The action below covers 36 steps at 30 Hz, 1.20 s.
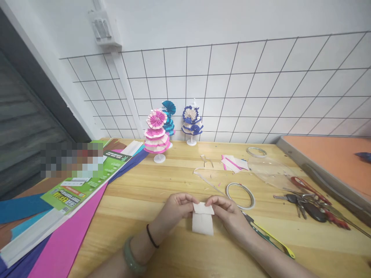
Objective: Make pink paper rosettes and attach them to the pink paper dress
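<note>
A small white strip of paper (202,224) is held upright before me, its top part folded over toward the front. My left hand (180,210) pinches the fold's left corner between thumb and fingers. On the opposite corner, my right hand (224,214) grips the same paper. Just beyond the right hand lies a roll of thin white tape (252,200), a loose strip trailing from it to the left. Scissors with yellow-and-green handles (272,237) rest partly beneath my right forearm.
Ruffled paper dresses on white stands, pink (157,141), teal (169,116) and blue-white (191,121), stand by the wall. Coloured paper sheets (69,231) and a green magazine (87,185) cover the left. Paper scraps (233,163), another tape roll (256,152) and keys (301,204) lie right.
</note>
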Each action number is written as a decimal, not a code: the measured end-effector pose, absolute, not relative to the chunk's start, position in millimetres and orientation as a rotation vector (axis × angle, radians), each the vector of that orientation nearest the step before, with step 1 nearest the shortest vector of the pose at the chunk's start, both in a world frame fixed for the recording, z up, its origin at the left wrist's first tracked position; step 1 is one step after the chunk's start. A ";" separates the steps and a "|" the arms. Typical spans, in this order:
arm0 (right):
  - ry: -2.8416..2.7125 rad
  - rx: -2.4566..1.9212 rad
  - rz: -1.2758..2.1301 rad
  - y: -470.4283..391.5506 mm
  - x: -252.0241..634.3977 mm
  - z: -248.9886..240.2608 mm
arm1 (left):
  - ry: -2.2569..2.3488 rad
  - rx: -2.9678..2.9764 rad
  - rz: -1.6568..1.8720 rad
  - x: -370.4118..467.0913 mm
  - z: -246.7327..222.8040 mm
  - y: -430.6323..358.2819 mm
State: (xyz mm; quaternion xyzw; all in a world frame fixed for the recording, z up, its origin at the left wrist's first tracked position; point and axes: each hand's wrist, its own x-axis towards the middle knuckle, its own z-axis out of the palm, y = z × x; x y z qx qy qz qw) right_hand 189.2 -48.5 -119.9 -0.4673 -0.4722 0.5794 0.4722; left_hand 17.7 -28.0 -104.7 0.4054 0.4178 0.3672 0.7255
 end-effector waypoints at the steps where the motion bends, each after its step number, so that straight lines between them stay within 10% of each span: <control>1: -1.186 -1.146 1.391 -48.8 189.6 -118.9 | 0.917 0.894 0.806 17.7 -104.9 -27.8; 36: -1.317 -1.134 1.393 -49.1 191.0 -119.8 | 0.944 1.118 0.871 15.4 -117.9 -23.7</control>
